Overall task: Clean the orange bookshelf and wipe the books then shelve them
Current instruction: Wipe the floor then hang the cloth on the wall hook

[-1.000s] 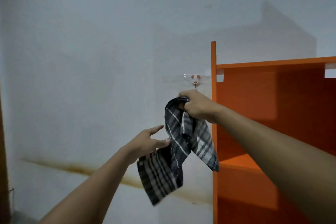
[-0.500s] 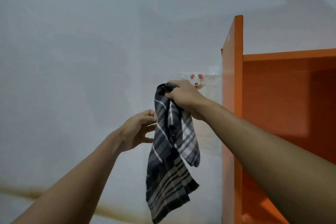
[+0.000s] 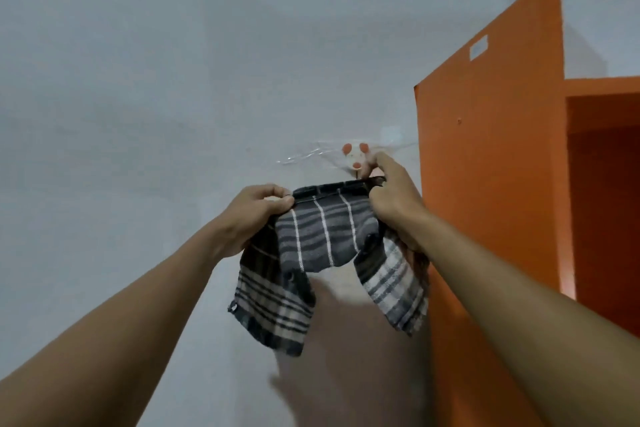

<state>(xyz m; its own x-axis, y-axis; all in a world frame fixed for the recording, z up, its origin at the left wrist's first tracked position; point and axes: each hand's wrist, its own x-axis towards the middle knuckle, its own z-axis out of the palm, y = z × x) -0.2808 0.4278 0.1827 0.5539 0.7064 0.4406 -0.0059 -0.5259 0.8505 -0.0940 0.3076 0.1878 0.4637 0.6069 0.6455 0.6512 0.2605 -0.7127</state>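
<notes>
So the plaid cloth (image 3: 322,239) is held up flat against the wall (image 3: 138,80), stretched between both hands. Its top edge is pinched at one end by the left hand (image 3: 256,215), fingers curled tight, and the other end is gripped by the right hand (image 3: 394,198), right under a little wall hook (image 3: 355,158). Both loose ends are left dangling. The orange bookshelf (image 3: 485,184) is seen just beside the right hand, side panel facing out.
</notes>
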